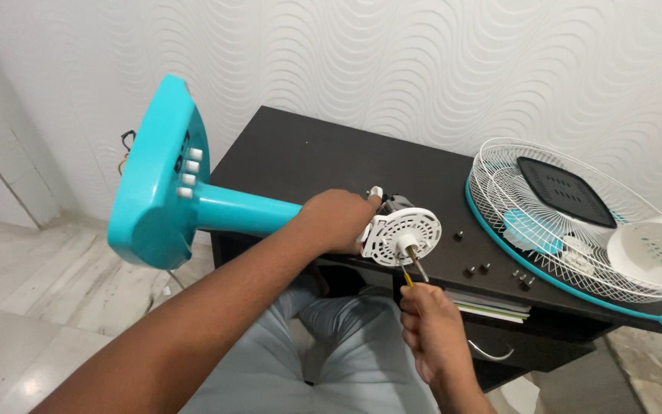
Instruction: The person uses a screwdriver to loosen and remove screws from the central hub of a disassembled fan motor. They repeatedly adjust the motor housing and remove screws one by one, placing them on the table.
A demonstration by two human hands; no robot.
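Your left hand is wrapped tight around the neck of the turquoise fan stand, which lies sideways with its white motor plate over the desk's front edge and its base hanging past the left corner. Your right hand is closed on a screwdriver whose tip meets that plate from below. Loose screws lie near the front edge, and the white wire guard rests at the right end.

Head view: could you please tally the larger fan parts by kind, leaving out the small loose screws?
Teal stand with base: 1
White motor plate: 1
Wire grille: 1
Teal blade set: 1
White round cover: 1
Total: 5
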